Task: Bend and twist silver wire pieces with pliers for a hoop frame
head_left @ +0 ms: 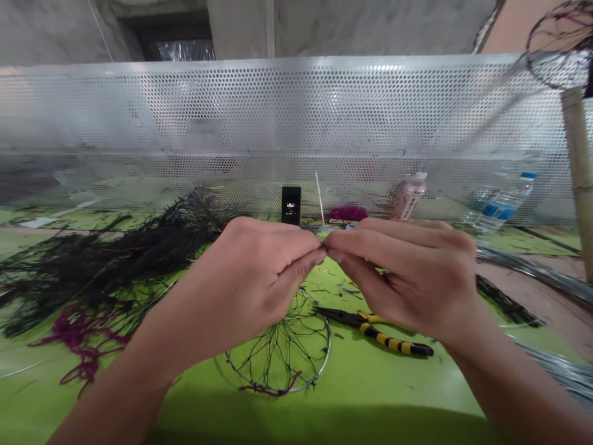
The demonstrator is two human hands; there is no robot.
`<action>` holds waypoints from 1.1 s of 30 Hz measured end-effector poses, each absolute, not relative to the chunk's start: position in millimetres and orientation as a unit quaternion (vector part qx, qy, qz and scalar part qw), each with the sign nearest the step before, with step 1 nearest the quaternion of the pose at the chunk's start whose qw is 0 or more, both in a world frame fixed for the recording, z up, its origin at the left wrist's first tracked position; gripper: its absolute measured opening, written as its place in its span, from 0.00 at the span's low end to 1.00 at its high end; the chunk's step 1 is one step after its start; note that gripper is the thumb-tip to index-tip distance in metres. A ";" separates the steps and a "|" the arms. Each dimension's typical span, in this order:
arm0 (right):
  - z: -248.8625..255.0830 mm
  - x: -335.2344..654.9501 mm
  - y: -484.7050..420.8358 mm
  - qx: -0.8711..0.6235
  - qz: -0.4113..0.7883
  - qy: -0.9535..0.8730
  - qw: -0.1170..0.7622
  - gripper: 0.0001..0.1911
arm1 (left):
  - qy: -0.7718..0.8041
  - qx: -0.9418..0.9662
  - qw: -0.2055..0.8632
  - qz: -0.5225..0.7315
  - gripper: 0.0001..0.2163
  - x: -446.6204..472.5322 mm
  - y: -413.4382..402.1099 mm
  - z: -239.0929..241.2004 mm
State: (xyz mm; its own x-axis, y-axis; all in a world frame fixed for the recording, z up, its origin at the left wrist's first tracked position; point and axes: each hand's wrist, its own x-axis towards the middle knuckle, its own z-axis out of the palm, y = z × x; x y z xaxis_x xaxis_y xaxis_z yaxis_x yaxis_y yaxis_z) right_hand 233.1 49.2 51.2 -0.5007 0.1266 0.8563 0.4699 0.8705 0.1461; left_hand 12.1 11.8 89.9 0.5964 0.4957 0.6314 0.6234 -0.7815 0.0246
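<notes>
My left hand (259,272) and my right hand (407,278) meet fingertip to fingertip above the table's middle. Both are closed in a pinch. A tiny dark bit shows where the fingertips meet, too small to name. Below them lies a round wire hoop (330,346) with a black cord net (273,346) strung across it and knotted to its rim. A piece of purple yarn (278,391) lies along the hoop's near edge. Beside the hoop, under my right hand, rest long-nose pliers (384,337) with yellow and black handles.
Black netting (111,247) is heaped at left, near purple yarn (76,337). A black phone-like device (291,205) stands behind my hands. Farther right are a pink bottle (410,196), a clear water bottle (504,204) and wire bundles (537,269). A perforated metal panel (259,111) borders the green tabletop (370,383).
</notes>
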 end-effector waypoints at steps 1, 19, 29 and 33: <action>51.5 232.7 49.0 -0.179 -0.183 -0.847 0.467 0.09 | -0.316 -0.888 0.097 -0.319 0.15 12.0 12.2 90.4; 52.8 240.6 61.5 -0.099 -0.292 -0.827 0.469 0.21 | -0.261 -0.893 0.245 -0.274 0.11 12.0 13.7 94.3; 67.2 231.9 48.8 -0.195 -0.073 -0.877 0.432 0.10 | -0.264 -0.875 0.322 -0.246 0.08 6.0 15.1 87.8; 73.6 232.5 50.0 -0.247 0.110 -0.862 0.428 0.07 | -0.274 -0.864 0.357 -0.227 0.07 5.9 17.8 86.7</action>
State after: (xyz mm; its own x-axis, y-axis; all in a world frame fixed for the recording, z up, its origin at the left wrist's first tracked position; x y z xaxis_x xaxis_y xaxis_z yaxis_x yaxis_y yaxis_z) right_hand 232.5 50.0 73.6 -0.5108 0.5203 0.6844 0.3323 0.8537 -0.4010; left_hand 5.9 17.8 86.7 0.7473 0.3116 0.5868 0.6348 -0.5957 -0.4920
